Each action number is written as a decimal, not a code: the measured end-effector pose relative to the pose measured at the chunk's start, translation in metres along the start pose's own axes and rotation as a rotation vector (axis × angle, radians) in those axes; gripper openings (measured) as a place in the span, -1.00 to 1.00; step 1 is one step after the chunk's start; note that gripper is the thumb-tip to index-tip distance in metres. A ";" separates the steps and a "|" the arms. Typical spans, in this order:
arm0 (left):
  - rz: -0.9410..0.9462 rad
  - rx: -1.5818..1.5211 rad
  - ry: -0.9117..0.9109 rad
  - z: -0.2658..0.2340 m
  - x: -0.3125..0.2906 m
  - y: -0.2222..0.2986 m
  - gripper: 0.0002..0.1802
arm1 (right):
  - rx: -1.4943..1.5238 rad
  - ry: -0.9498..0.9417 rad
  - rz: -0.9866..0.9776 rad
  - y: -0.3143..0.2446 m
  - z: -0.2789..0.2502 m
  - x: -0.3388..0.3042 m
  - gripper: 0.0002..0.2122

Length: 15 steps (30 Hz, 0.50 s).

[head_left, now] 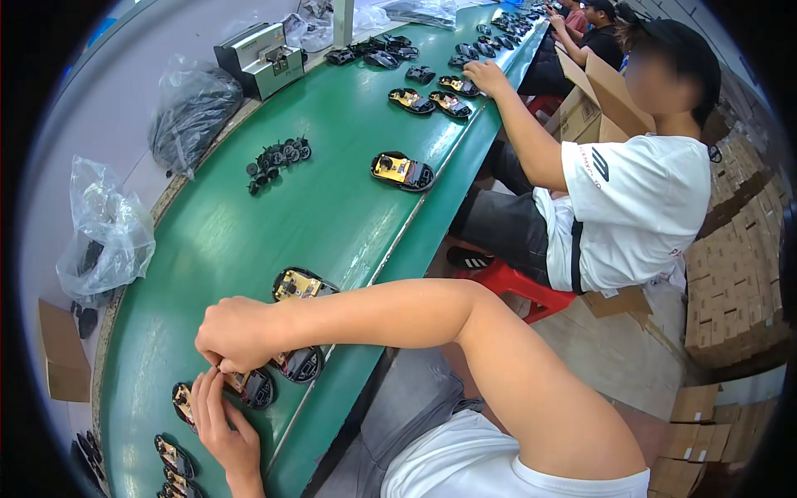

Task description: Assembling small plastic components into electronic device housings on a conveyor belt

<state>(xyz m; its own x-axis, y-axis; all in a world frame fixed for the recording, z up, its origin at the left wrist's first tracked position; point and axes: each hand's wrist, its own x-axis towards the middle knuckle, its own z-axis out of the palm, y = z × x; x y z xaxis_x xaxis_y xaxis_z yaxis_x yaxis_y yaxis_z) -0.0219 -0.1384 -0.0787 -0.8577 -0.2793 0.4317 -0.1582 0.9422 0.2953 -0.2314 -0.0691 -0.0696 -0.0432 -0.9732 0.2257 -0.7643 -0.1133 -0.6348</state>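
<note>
In the head view, your right hand [241,334] reaches across your body over the green table [224,241], its fingers curled inward, and meets the tips of your left hand [224,432], whose fingers lie close together, with the thumb apart. The two sets of fingertips come together at the edge of an open black mouse shell [259,390], which lies on the table, partly hidden beneath your hands; you cannot tell from here whether they pinch anything. Just beside it, toward your body, sits a second open shell [304,365], and beyond your right forearm is a third one [300,284] with a yellowish board. To the left of your left hand, another open shell [183,404] shows partly. Farther up the table lie a cluster of small black wheels [282,156] and a lone open shell [402,171], near a co-worker in a white shirt [635,212].
</note>
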 end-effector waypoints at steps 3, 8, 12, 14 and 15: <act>0.023 0.057 -0.030 -0.001 -0.002 -0.001 -0.51 | -0.058 0.016 -0.072 0.001 0.001 -0.001 -0.91; 0.043 0.058 -0.105 -0.001 -0.005 -0.005 -0.38 | 0.069 -0.038 0.061 0.006 -0.007 0.005 -0.91; 0.035 0.109 -0.121 -0.002 -0.004 -0.001 -0.35 | 0.197 -0.126 0.069 0.016 -0.010 0.014 -0.93; 0.052 0.117 -0.112 0.000 -0.006 -0.002 -0.35 | -0.012 -0.055 0.015 0.005 0.002 0.008 -0.92; 0.049 0.120 -0.111 0.001 -0.005 -0.002 -0.35 | -0.227 0.019 -0.034 0.001 0.004 0.004 -0.92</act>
<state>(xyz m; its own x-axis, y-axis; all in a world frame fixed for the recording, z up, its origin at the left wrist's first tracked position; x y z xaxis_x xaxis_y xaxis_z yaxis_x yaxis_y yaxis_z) -0.0177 -0.1382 -0.0823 -0.9134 -0.2168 0.3446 -0.1665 0.9713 0.1695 -0.2298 -0.0741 -0.0720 -0.0254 -0.9653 0.2598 -0.8906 -0.0962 -0.4446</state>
